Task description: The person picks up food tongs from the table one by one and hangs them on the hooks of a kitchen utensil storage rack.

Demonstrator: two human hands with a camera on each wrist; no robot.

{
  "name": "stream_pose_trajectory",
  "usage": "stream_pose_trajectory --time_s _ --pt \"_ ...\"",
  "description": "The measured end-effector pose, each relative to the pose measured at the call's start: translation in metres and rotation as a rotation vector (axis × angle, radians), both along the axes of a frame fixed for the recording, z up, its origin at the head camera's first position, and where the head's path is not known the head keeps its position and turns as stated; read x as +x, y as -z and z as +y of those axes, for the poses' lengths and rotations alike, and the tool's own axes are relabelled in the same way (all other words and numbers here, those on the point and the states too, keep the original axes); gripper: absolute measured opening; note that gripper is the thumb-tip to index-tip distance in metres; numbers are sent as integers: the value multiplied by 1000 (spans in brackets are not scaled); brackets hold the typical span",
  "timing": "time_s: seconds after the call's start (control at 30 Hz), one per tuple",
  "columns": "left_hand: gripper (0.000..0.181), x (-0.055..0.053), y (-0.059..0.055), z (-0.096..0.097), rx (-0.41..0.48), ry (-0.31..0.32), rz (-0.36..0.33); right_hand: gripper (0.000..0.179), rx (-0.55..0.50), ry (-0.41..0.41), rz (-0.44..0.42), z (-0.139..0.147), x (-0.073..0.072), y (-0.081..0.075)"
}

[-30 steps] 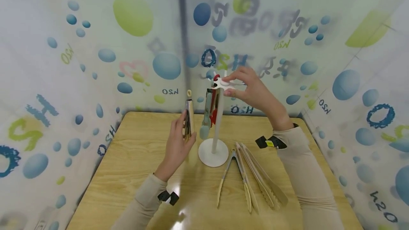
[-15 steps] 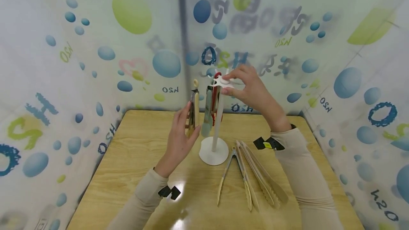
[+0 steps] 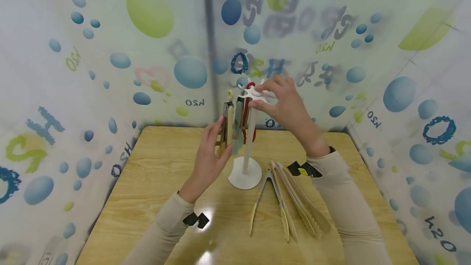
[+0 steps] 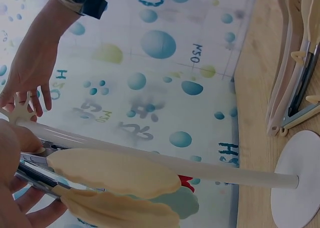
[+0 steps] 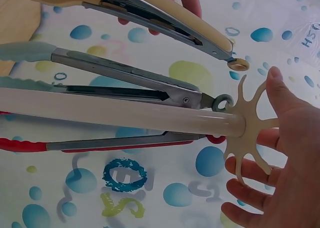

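My left hand (image 3: pixel 209 154) grips a pair of beige-tipped tongs (image 3: pixel 230 124), held upright with the hanging ring (image 5: pixel 238 64) on top. That ring is beside the hooked top (image 5: pixel 244 125) of a white stand, apart from its prongs in the right wrist view. With thumb and fingers, my right hand (image 3: pixel 288 107) holds the stand's top at its rim. Grey-green tongs (image 5: pixel 120 70) and red tongs (image 5: pixel 125 142) hang from the hooks by their rings. The beige scalloped tips (image 4: pixel 115 170) point down toward the table.
The stand's round white base (image 3: pixel 244 173) rests on the wooden table (image 3: pixel 147 183). To its right lie spread metal tongs with beige tips (image 3: pixel 285 220) and several long beige utensils (image 3: pixel 299 205). A patterned curtain (image 3: pixel 176 23) encloses the table's back and sides.
My left hand has raised the beige-tipped tongs and brought them right, closer to the stand's hooks. The stand's top has turned slightly under my right hand.
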State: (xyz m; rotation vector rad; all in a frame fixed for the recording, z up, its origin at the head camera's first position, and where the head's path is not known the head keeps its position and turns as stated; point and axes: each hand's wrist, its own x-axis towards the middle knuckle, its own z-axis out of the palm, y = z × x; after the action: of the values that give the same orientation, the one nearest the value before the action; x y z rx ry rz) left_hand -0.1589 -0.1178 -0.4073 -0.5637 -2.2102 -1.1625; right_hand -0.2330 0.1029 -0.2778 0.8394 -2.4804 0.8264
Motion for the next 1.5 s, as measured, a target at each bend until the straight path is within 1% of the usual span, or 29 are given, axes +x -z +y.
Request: stream_pose_trajectory --time_s 0.1,0.23,0.43,0.63,0.8,1.1,1.3,1.5 --pt "77 -1 -2 1 1 15 27 46 3 27 -8 -2 3 0" --pt "78 -1 -4 3 -5 25 45 49 7 57 -15 -4 6 1" --pt "76 -3 -4 5 -14 32 37 50 1 78 1 -7 9 2" --pt "77 -5 -4 6 -17 40 19 50 -3 97 51 -9 11 5" --pt "78 -6 -1 8 -22 46 11 50 -3 109 68 -11 11 9" --pt "78 -11 5 13 -7 60 1 48 -7 118 86 -11 12 11" --pt "79 -15 8 14 7 43 2 47 -25 114 103 -13 13 11" --pt "76 -17 11 14 38 33 -18 47 -30 127 110 -14 14 15"
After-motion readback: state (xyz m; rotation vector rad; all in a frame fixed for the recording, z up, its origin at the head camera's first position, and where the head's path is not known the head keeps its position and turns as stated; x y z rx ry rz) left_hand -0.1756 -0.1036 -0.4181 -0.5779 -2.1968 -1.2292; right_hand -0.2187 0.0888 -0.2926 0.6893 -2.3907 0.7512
